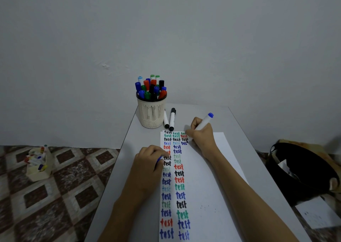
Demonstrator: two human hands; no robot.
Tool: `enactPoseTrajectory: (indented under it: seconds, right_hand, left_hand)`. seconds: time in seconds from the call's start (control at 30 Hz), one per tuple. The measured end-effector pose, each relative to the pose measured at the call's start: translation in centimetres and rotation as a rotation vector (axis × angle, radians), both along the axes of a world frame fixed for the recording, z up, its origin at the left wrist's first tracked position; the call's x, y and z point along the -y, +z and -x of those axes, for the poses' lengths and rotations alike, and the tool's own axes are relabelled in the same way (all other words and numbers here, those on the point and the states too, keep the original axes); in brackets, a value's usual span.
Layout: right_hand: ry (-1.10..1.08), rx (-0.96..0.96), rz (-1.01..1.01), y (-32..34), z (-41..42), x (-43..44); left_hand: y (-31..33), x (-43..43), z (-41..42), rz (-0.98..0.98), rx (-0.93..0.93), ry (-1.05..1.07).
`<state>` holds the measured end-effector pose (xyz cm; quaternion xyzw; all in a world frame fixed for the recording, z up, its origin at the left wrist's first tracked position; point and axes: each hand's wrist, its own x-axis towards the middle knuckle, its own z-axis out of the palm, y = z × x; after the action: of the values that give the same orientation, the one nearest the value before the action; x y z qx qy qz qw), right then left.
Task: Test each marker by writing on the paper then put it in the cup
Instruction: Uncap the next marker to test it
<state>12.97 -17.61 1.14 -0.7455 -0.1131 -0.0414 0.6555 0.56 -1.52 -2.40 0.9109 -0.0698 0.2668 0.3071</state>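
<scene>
Marker (203,124) first: white barrel, blue plug at its back end, which points up and away to the right. My right hand (201,135) grips it with fingers curled round the barrel. Its tip touches the paper (217,168) near the top of the third column, at the end of a dark blue word that reads "tes".

The paper lies lengthwise on the grey table (239,125), with two long columns of "test" in blue, red, green and black. My left hand (148,161) rests on the paper's left edge, fingers curled round a small blue cap (158,161) that is mostly hidden.

Beyond the paper stands the cream slotted cup (151,113), crowded with capped markers (150,87) standing upright. Two black-capped markers (171,119) lie just beside it on the right.
</scene>
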Motion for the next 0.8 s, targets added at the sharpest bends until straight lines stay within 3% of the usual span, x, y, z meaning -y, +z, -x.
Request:
enactPoseTrajectory:
  seconds: [0.37,0.5,0.63,0.8]
  right_hand:
    - [0.04,0.037,0.053,-0.2,0.0,-0.2]
    - [0.059,0.007,0.033,-0.1,-0.2,0.0]
    - [0.045,-0.03,-0.255,0.3,0.3,0.4]
    - [0.211,-0.128,-0.497,0.9,0.8,0.7]
  left_hand:
    - [0.0,0.0,0.0,-0.002,-0.001,0.001]
    - [0.3,0.1,0.2,-0.018,0.021,0.106]
    - [0.7,0.1,0.9,0.032,-0.018,0.29]
    - [0.6,0.0,0.7,0.04,0.011,0.257]
